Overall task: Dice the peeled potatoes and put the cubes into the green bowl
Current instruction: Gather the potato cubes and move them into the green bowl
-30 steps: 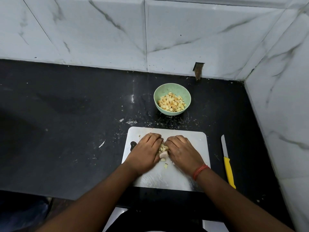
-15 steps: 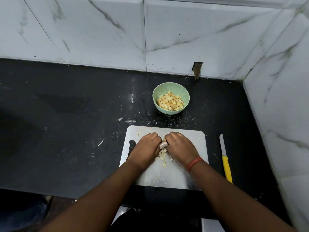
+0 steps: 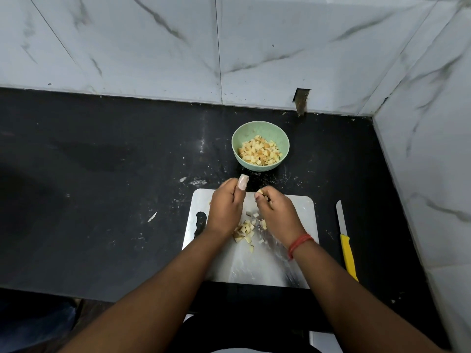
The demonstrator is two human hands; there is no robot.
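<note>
1. A black stone table [image 3: 107, 189] fills the middle of the frame, set in a corner of white marble-patterned wall tiles [image 3: 153, 42] that run across the top and down the right side. White specks and smears dot the dark surface near the centre.
2. A green bowl [image 3: 260, 146] stands just above the centre of the frame, partly filled with pale yellow potato cubes [image 3: 260, 154].
3. Below the bowl lies a white cutting board [image 3: 293, 263], its far edge near the bowl but not touching it. A dark handle slot shows at its left side.
4. A small loose pile of cut potato pieces [image 3: 246, 230] lies on the board between the two wrists, with a few strays beside it.
5. The left hand [image 3: 225, 207] is over the far left part of the board, fingers curled. A pale bit at its fingertips shows at the board's far edge; whether it is a potato piece or a finger I cannot tell, so I cannot tell whether this hand grips anything.
6. The right hand [image 3: 276, 210] is beside it, fingers curled and pinching a small potato cube [image 3: 260, 191] at its tips. A red thread band [image 3: 299, 244] circles the right wrist.
7. A knife [image 3: 345, 240] with a yellow handle lies on the table right of the board, blade pointing toward the top of the frame, clear of both hands.
</note>
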